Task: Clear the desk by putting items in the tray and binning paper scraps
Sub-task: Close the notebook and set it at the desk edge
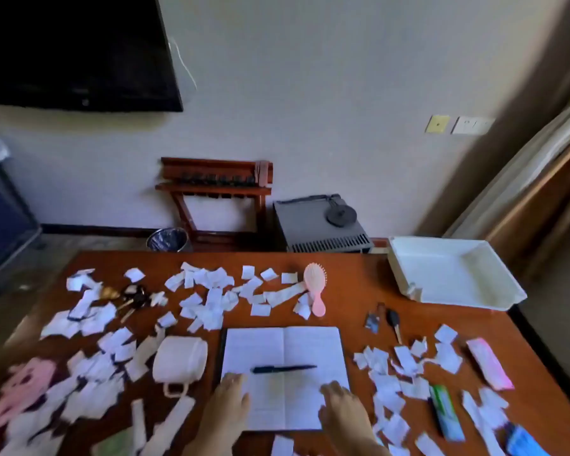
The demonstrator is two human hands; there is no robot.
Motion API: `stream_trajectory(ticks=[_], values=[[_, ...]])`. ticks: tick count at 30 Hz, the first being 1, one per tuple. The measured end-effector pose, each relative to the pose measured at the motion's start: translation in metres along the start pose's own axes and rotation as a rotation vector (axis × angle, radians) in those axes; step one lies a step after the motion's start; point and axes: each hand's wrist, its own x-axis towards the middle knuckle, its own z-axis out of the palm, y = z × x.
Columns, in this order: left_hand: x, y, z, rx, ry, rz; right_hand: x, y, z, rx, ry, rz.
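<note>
A brown wooden desk (349, 291) stands before a pale wall, littered with white paper scraps (208, 297). The view is blurry, so the small dark items by the left scraps are hard to make out, and both forearms are cut off at the near edge. The left hand (232, 394) lies flat, fingers loosely spread, on the left page of an open notebook (285, 350) at the near middle; the right hand (341, 406) rests the same way on the right page. Neither holds anything. A dark pen (282, 368) lies across the notebook just beyond the fingers. A white tray (494, 291) sits empty at the far right corner. A pink hairbrush (316, 286) lies among scraps toward the far edge. A bin (167, 239) stands on the floor beyond the desk.
</note>
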Motion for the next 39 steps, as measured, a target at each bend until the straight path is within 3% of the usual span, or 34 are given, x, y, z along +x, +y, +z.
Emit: stream_trajectory(ticks=[2,7,11,18,25,30,36,39], values=[[0.001,-0.002,0.001,-0.081,0.091,0.028,-0.003,-0.005,-0.004,0.094,-0.227,0.026],[-0.006,-0.012,0.020,-0.156,0.118,-0.054,-0.008,-0.011,0.013,0.137,-0.256,0.050],[-0.001,-0.018,0.020,-0.229,0.189,-0.199,0.011,-0.025,0.016,0.087,-0.208,-0.031],[0.031,-0.023,0.015,-0.600,0.089,-0.460,0.048,-0.030,0.029,-0.107,-0.275,0.009],[0.047,-0.024,0.009,-0.804,0.240,-0.626,0.047,-0.018,0.041,-0.112,-0.315,-0.017],[0.032,-0.008,0.008,-0.796,0.431,-0.397,0.044,-0.012,0.045,0.021,-0.325,0.008],[0.027,0.006,-0.003,-0.664,0.454,-0.173,0.040,-0.017,0.051,0.265,-0.232,0.233],[0.023,0.018,-0.008,-0.611,0.464,-0.115,0.038,-0.029,0.062,0.366,-0.335,0.229]])
